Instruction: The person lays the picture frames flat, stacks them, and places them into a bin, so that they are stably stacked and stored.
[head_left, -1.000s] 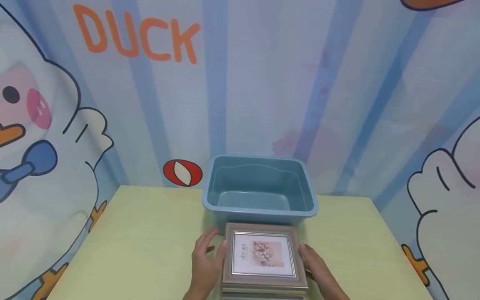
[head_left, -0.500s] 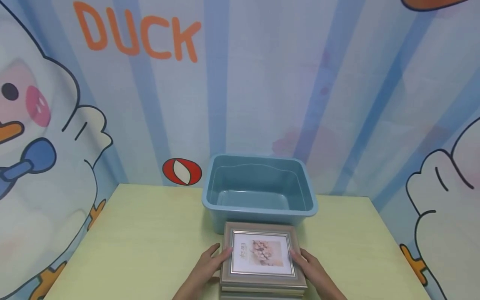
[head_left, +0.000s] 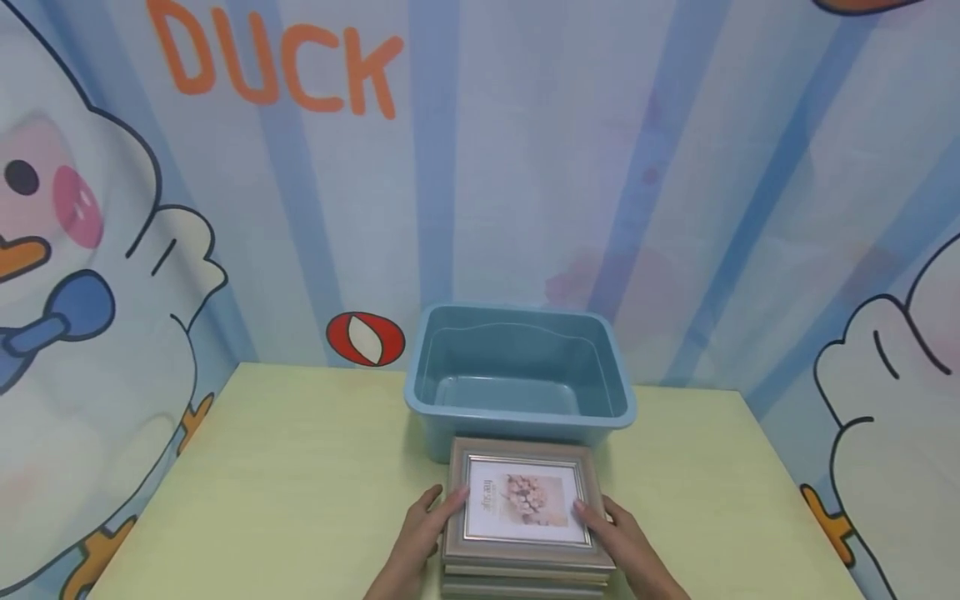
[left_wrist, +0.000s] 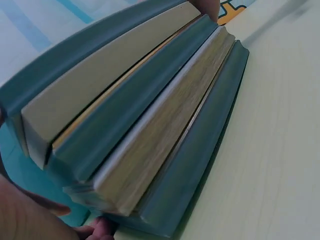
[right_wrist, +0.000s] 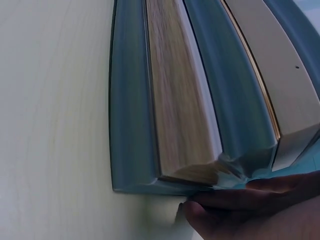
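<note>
A stack of several picture frames [head_left: 525, 575] lies at the near middle of the table in the head view. The top picture frame [head_left: 525, 500] has a taupe border and a flower print. My left hand [head_left: 416, 533] grips the stack's left side, thumb over the top border. On the opposite side my right hand [head_left: 633, 542] holds it likewise, thumb reaching onto the print. Both wrist views show the layered edges, grey-blue [left_wrist: 195, 145], wood-toned [right_wrist: 180, 100] and beige, with fingers [right_wrist: 225, 200] low beside the stack's end. Part of those fingers is hidden behind the stack.
A blue plastic bin [head_left: 517, 418] with nothing inside stands directly behind the stack. The pale yellow table [head_left: 315, 467] extends to both sides. Behind it hangs a striped cartoon backdrop [head_left: 510, 167] with duck figures.
My hands have closed in on the stack from both sides, and the thumbs have come up over the top picture frame. The stack and bin show hardly any shift.
</note>
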